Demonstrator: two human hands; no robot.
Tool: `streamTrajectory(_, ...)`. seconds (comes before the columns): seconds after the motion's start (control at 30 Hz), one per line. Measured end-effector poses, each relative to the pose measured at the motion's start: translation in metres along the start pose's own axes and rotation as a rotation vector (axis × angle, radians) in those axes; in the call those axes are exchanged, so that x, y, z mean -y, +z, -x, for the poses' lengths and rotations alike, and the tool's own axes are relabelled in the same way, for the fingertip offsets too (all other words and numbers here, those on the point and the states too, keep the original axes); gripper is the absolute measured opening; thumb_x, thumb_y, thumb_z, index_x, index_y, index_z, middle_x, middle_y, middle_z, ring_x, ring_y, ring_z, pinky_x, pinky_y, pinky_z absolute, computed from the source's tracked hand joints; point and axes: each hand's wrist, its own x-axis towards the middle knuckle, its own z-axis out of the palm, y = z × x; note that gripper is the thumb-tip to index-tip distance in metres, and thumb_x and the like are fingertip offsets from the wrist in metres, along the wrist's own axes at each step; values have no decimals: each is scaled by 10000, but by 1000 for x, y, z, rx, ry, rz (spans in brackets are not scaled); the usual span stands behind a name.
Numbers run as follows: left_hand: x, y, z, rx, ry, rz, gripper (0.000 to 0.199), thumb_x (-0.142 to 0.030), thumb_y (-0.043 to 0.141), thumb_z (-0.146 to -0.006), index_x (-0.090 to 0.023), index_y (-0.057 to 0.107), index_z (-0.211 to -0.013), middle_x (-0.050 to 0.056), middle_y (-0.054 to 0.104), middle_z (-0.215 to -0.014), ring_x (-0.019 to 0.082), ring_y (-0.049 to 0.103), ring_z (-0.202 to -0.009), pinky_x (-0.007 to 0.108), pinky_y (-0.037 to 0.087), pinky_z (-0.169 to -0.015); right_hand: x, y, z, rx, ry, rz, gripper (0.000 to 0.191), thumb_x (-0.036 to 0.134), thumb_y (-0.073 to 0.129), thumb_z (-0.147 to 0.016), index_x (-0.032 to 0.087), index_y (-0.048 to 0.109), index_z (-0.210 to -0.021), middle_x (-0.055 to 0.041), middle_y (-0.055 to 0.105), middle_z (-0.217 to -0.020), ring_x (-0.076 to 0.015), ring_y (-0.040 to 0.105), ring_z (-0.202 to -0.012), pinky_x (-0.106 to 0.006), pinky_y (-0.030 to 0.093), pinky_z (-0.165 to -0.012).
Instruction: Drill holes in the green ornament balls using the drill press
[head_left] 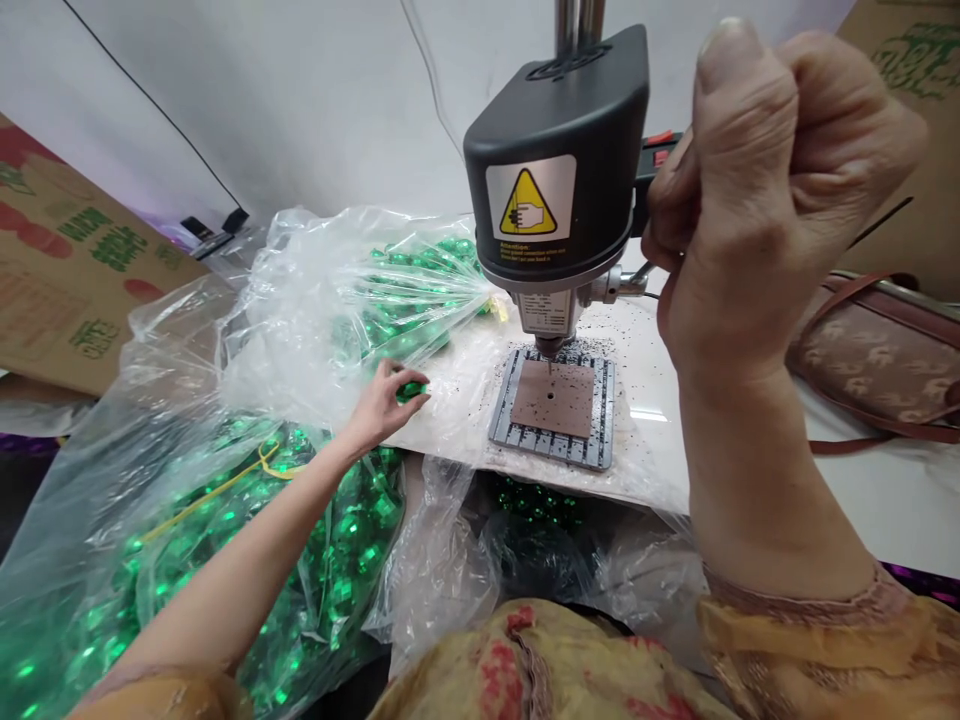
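My left hand point(385, 400) is closed around a shiny green bead point(410, 391), held over the table to the left of a small drill press point(555, 160). Raised at the right, my right hand point(772, 180) is wrapped in a fist at the end of the drill press's feed lever point(636, 282); the grip itself is hidden by the fingers. Beneath the drill bit point(550, 366) lies a brown square board point(551, 410) with a dark hole, on the slotted metal base point(504, 434). Dark shavings are scattered over the board and base.
Clear plastic bags of green beads stand behind point(420, 290) and at the lower left point(330, 560). Below the table edge, more green beads point(536, 500) show in plastic. Cardboard boxes point(67, 260) flank both sides. A brown patterned handbag point(877, 350) lies at the right.
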Motion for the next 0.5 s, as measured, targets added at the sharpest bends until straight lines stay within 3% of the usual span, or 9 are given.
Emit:
streamTrajectory(0.07,-13,9,-1,-181,-9,440,452,-449,722,-779,-211,656,-1157,83,597,-1122,198,627,-944,315,543,-830,1,0,0,1,11,-12,378,168,545,-912,230,361,-587,48,392,-497,-66,321,-396,-285,280,-459)
streamTrajectory(0.1,-22,14,-2,-209,-33,662,518,-480,740,-764,-214,627,-1193,72,613,-1095,181,630,-898,295,548,-778,1,0,0,-3,17,-12,377,169,548,-909,232,364,-586,45,394,-498,-70,321,-398,-291,279,-465)
streamTrajectory(0.17,-42,26,-5,-135,-100,1063,600,-528,736,-771,-219,569,-1258,62,640,-1047,155,637,-797,273,544,-681,2,-1,1,2,43,-5,376,187,546,-914,235,366,-588,41,398,-508,-78,328,-409,-296,283,-478)
streamTrajectory(0.27,-71,47,-8,103,-184,1447,619,-565,722,-790,-199,549,-1258,70,664,-1017,156,655,-737,270,532,-616,3,-3,0,29,78,-3,371,218,535,-928,237,372,-595,38,401,-524,-89,348,-427,-297,297,-497)
streamTrajectory(0.37,-92,66,-9,201,-206,1517,583,-535,764,-773,-191,569,-1201,62,671,-1003,150,656,-746,242,499,-593,1,-4,0,40,57,-21,390,263,568,-917,227,370,-584,47,405,-516,-76,351,-427,-283,313,-506)
streamTrajectory(0.5,-105,83,-12,144,-97,1308,563,-394,853,-713,-185,595,-1168,46,683,-1017,151,646,-888,240,496,-731,2,-4,0,32,64,-22,437,436,632,-849,218,373,-573,60,403,-503,-57,345,-423,-267,317,-502)
